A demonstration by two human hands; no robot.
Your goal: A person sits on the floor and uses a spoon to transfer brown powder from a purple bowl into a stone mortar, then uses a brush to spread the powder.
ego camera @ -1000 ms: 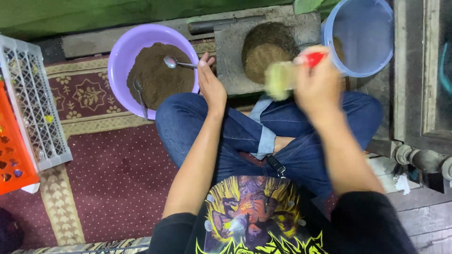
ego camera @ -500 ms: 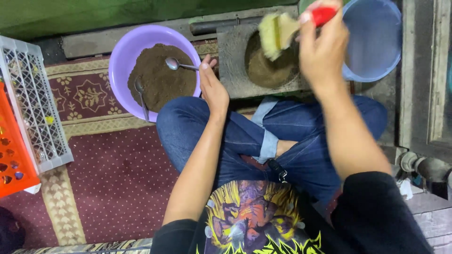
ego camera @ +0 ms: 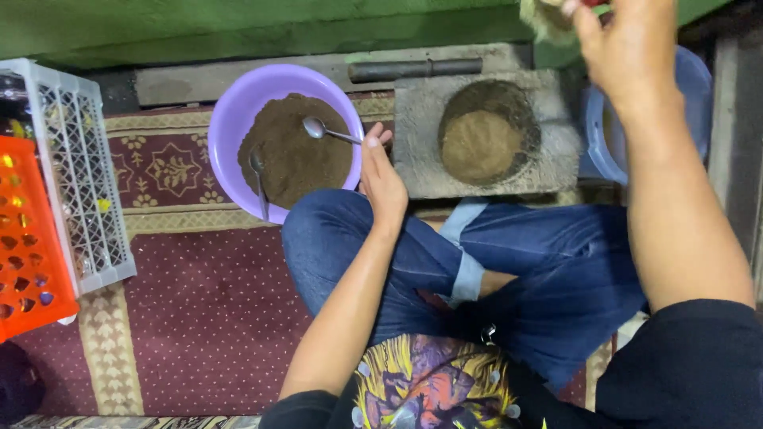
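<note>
Left hand (ego camera: 383, 176) is pinching the slim, stiff metal spoon (ego camera: 334, 133) by its handle over a purple plastic bowl (ego camera: 230, 127), while right hand (ego camera: 628, 48) is gripping a soft, light, pale bristly brush (ego camera: 547, 17).

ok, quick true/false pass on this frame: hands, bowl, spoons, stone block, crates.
1. The left hand touches a spoon handle at the purple bowl. True.
2. The bowl holds clear water. False: brown powder.
3. The right hand is raised, gripping a brush. True.
4. The stone block has a square hollow. False: round, with brown powder in it.
5. The orange crate lies right of the block. False: far left.
</note>
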